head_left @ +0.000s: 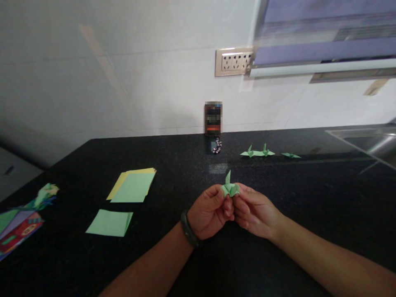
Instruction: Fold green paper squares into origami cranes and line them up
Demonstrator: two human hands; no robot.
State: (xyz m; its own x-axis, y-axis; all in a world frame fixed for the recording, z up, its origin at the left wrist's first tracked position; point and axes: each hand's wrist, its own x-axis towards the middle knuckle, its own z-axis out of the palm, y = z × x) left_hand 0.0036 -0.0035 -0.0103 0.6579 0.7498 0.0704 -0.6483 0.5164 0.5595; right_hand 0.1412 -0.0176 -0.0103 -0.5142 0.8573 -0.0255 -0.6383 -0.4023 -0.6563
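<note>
A small green paper crane (229, 189) is held up just above the black countertop, one point of it sticking straight up. My left hand (210, 210), with a dark bangle (189, 230) on its wrist, pinches the crane's left side. On the opposite side my right hand (255, 210) grips it between thumb and fingers. The two hands meet beneath it, so its underside is hidden. Beyond them stand two finished-looking green paper cranes (257, 153) side by side, and a flatter green folded paper piece (291, 155) lies to their right.
On the left lie a stack of green and yellow paper sheets (133, 186), a folded green sheet (109, 222) and a colourful paper packet (21, 233). A blurred upright device (213, 118) with a beaded strap (218, 146) leans on the wall. A sink (371, 144) is at right.
</note>
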